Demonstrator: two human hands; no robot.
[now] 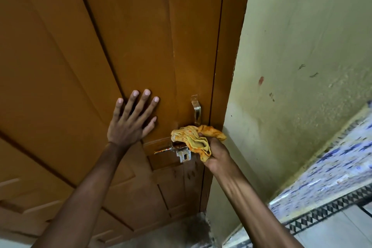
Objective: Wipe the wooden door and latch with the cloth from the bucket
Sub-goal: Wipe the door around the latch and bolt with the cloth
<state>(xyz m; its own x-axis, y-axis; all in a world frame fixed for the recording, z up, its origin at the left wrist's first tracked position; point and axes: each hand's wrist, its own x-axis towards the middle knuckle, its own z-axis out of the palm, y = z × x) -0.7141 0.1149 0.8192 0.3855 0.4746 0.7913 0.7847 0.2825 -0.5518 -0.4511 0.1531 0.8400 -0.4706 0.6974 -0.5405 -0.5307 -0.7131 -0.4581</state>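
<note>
While the left hand (128, 121) lies spread on the door (141, 36), the right hand (216, 153) grips the cloth (193, 139), seemingly touching the latch (179, 152).

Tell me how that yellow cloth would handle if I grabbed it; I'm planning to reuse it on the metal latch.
The yellow cloth looks floppy: it sits bunched in soft folds in the right hand, so it would likely drape and mould around the latch. It seems light, since a loose one-handed grip holds it. Whether it is wet cannot be told.

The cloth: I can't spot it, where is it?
The cloth is bunched in the right hand, lower centre-right of the head view, against the latch below the handle.
</note>
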